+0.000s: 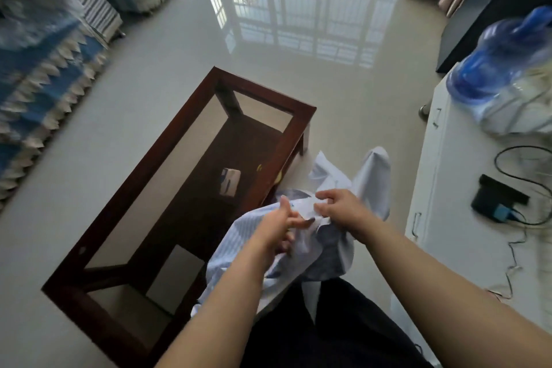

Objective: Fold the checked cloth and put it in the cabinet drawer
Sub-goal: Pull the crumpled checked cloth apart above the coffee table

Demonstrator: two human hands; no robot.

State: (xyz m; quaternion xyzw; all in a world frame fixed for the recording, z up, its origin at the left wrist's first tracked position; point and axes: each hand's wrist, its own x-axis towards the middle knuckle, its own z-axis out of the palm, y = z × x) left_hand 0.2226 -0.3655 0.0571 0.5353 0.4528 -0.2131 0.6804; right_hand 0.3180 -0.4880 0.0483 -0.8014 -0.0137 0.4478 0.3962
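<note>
The light blue checked cloth (325, 245) hangs bunched in the air in front of me, over the near right corner of a glass-topped table. My left hand (280, 225) grips a fold of it from the left, thumb up. My right hand (340, 209) pinches the cloth's upper edge with curled fingers, close beside the left hand. One part of the cloth (376, 176) sticks up behind my right hand. A white cabinet (448, 188) with metal drawer handles (416, 225) stands at the right; its drawers look closed.
The dark wooden table (167, 206) with a glass top stands on the pale tiled floor, a small box on its lower shelf. On the cabinet top lie a blue water bottle (504, 66), a black device (498, 202) and cables. Covered sofas line the left.
</note>
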